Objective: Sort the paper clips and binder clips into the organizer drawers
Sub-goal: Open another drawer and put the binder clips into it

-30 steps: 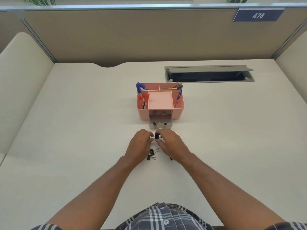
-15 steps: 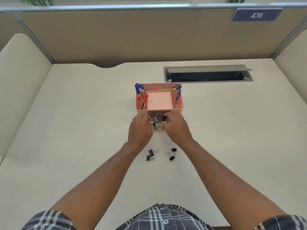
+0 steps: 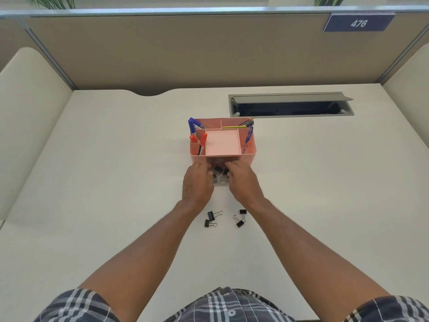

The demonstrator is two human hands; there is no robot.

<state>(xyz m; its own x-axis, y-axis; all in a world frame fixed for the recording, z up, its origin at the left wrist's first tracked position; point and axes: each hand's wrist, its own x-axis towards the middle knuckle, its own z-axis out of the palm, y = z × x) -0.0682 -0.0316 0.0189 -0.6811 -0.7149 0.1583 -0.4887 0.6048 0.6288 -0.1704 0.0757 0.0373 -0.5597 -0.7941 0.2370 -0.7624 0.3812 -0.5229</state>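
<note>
A pink desk organizer (image 3: 248, 156) stands mid-desk with its small clear drawer (image 3: 220, 181) pulled out toward me. Several black binder clips (image 3: 219, 171) lie in the drawer. My left hand (image 3: 197, 182) is at the drawer's left side and my right hand (image 3: 243, 182) at its right side, fingers loosely curled over the drawer edges with nothing visibly held. Nearer to me on the desk lie one pair of black binder clips (image 3: 211, 218) and a second pair of binder clips (image 3: 240, 218). No paper clips can be made out.
Blue and red markers (image 3: 197, 135), a yellow pencil and pens stand in the organizer's top compartments. An open grey cable hatch (image 3: 290, 105) is set in the desk behind it. Partition walls close off the back and both sides.
Both hands went from the clips near me forward to the drawer. The clip seen between my fingers a second ago is gone from them, and more clips lie in the drawer.
</note>
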